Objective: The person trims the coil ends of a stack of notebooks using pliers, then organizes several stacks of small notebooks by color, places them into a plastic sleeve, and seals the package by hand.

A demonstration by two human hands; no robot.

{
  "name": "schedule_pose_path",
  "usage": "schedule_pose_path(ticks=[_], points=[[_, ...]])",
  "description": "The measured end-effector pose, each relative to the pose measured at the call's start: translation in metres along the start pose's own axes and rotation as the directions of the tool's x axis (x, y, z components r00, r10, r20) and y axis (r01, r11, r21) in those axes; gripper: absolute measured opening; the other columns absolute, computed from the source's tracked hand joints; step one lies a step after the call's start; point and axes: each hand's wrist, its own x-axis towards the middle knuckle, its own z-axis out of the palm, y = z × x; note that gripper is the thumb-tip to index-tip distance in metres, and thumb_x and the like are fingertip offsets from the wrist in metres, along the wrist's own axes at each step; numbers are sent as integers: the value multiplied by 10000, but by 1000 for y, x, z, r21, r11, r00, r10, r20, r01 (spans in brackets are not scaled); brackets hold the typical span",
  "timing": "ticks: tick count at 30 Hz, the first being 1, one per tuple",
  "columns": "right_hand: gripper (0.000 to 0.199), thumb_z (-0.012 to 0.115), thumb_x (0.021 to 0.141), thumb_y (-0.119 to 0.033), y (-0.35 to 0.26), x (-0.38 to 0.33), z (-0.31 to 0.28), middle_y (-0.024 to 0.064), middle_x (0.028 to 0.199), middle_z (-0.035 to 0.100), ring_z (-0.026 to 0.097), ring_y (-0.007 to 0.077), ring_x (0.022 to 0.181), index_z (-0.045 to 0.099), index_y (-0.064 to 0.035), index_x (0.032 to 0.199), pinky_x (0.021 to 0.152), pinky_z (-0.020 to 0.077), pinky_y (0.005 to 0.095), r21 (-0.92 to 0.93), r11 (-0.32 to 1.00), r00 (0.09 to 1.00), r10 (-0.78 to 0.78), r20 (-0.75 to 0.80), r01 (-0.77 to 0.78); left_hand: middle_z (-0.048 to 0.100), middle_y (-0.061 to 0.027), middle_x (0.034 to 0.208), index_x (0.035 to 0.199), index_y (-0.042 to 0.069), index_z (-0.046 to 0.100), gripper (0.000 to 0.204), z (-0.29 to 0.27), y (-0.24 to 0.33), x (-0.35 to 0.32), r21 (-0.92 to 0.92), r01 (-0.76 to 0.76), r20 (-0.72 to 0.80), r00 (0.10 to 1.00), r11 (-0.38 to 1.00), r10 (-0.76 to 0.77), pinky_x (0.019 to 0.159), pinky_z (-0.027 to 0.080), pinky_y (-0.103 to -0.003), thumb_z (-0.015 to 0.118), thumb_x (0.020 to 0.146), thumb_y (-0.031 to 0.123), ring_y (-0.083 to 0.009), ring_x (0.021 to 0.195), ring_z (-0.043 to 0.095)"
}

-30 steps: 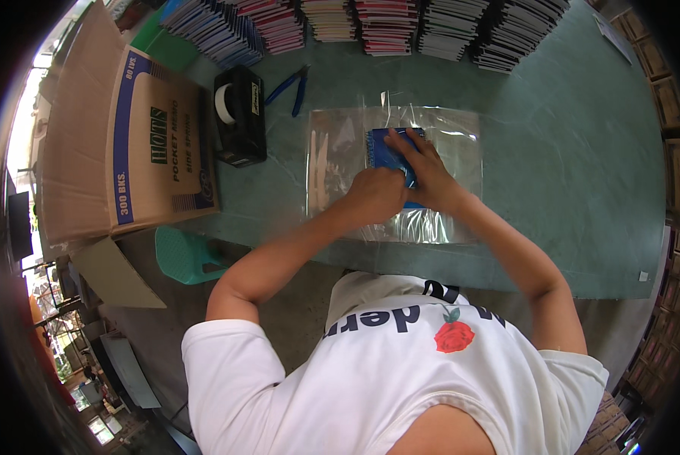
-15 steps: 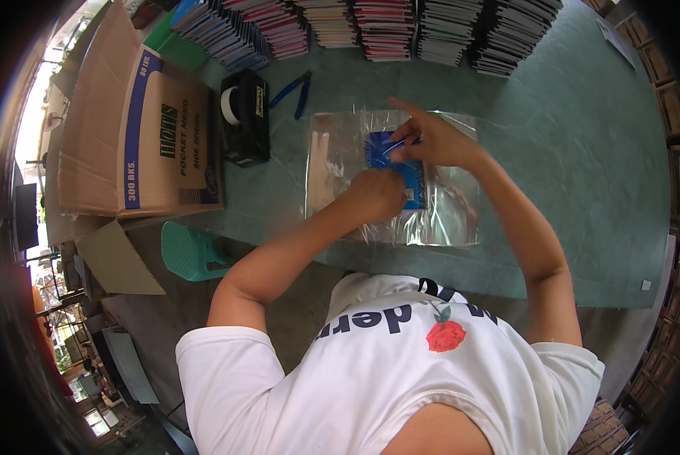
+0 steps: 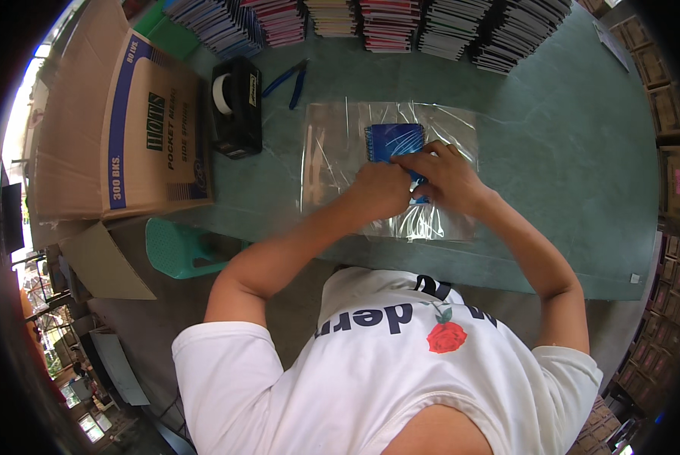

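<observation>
A small blue spiral-bound notebook (image 3: 395, 139) lies on a wide clear plastic sheet or bag (image 3: 327, 144) on the table; I cannot tell whether it is inside or on top. My left hand (image 3: 385, 189) is closed in a fist against the notebook's lower left part, its fingertips hidden. From the right, my right hand (image 3: 450, 180) curves over the lower part, with blue cover showing between its fingers and thumb. The fingers of both hands meet over the notebook.
A black tape dispenser (image 3: 236, 106) and blue-handled pliers or cutters (image 3: 287, 82) stand left of the plastic. Beyond is a large open cardboard box (image 3: 162, 133). Several notebook stacks (image 3: 389, 26) line the table's (image 3: 567, 152) far side. A green stool (image 3: 181, 246) stands below the left edge.
My right hand has come down from above the notebook, its fingers closing near my left hand. The notebook's upper part is now uncovered. My left hand stays nearly in place.
</observation>
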Motion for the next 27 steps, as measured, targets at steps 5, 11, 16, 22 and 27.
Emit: schedule_pose_path(ticks=[5, 11, 16, 22, 27], points=[[416, 649, 749, -167, 1, -1, 5, -21, 1180, 561, 483, 248, 1099, 568, -165, 1157, 923, 420, 397, -11, 999, 999, 30, -32, -31, 649, -166, 878, 923, 8, 655, 428, -26, -35, -8, -586, 148, 182, 982, 797, -48, 722, 488, -412, 549, 828, 412, -300, 789, 639], [243, 627, 789, -199, -4, -3, 24, -1, 1141, 577, 501, 268, 1051, 636, -121, 1019, 878, 438, 399, 35, 999, 980, 43, -193, -37, 637, -174, 800, 843, 20, 650, 235, 30, -138, -69, -311, 265, 68, 964, 913, -256, 675, 472, -386, 584, 794, 240, -321, 750, 622], [179, 635, 791, -251, -19, 23, 5, -2, 963, 598, 507, 240, 996, 646, -121, 914, 811, 401, 394, -109, 963, 969, 244, -36, -247, 632, -230, 846, 846, -26, 638, 235, -21, -173, 3, -459, 238, -569, 661, 856, -489, 738, 474, -443, 564, 811, 194, -368, 849, 615], [309, 726, 671, -285, -25, 27, 4, -32, 991, 574, 490, 223, 1050, 631, -159, 937, 841, 362, 416, -149, 974, 985, 164, -62, -172, 615, -270, 812, 850, -59, 589, 266, -17, -234, 60, -317, 459, -592, 588, 830, -552, 715, 485, -458, 619, 781, 196, -407, 785, 613], [614, 745, 624, -344, -19, 15, 13, -53, 1211, 523, 411, 245, 1203, 536, -207, 1185, 932, 326, 464, -224, 956, 978, 161, -133, -188, 612, -251, 769, 865, -46, 580, 260, -55, -130, 50, -514, 74, -698, 543, 854, -467, 681, 486, -443, 648, 769, 186, -404, 755, 618]])
